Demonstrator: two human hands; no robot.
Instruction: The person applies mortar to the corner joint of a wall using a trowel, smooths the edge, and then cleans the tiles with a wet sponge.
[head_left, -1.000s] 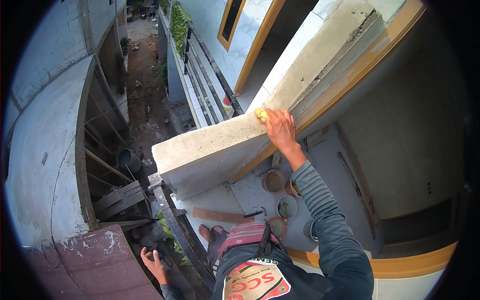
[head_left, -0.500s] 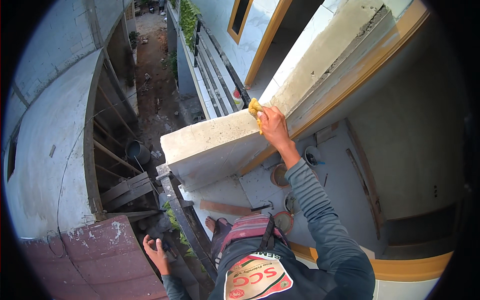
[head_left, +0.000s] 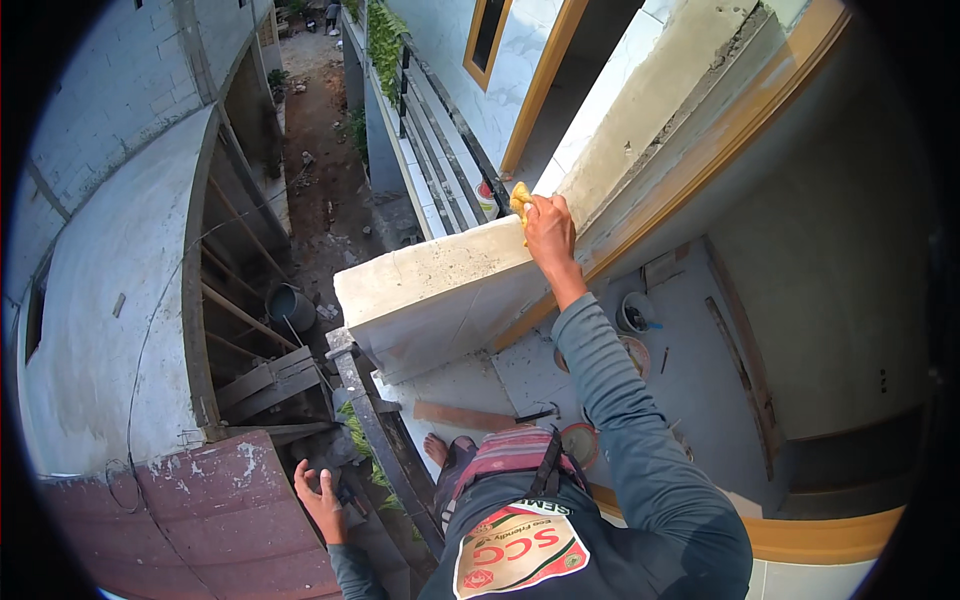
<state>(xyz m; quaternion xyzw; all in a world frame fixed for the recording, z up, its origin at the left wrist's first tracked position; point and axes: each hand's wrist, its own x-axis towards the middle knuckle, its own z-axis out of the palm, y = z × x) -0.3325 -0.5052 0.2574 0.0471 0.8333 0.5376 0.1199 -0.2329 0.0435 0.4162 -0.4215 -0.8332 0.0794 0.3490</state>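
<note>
My right hand (head_left: pixel 552 238) is closed around a crumpled yellow sponge (head_left: pixel 521 198). It holds the sponge at the far edge of a pale plastered wall top (head_left: pixel 430 268), near the corner where this wall meets a longer plastered ledge (head_left: pixel 660 105). The palm side and part of the sponge are hidden behind the fingers. At the lower left, my left hand (head_left: pixel 322 503) hangs in the air beyond a dark metal rail (head_left: pixel 385 430). Its fingers are spread and bent, with nothing in them.
Below lies a tiled floor with a bucket (head_left: pixel 636 312), a round basin (head_left: pixel 579 444), a reddish plank (head_left: pixel 460 415) and a hammer-like tool (head_left: pixel 537 414). Left of the rail is a drop to a dirt alley (head_left: pixel 315 120). A black balcony railing (head_left: pixel 450 130) runs beyond the wall.
My right hand and the sponge have shifted slightly farther away along the wall corner. The whole view has moved a little. My left hand stays open in the air.
</note>
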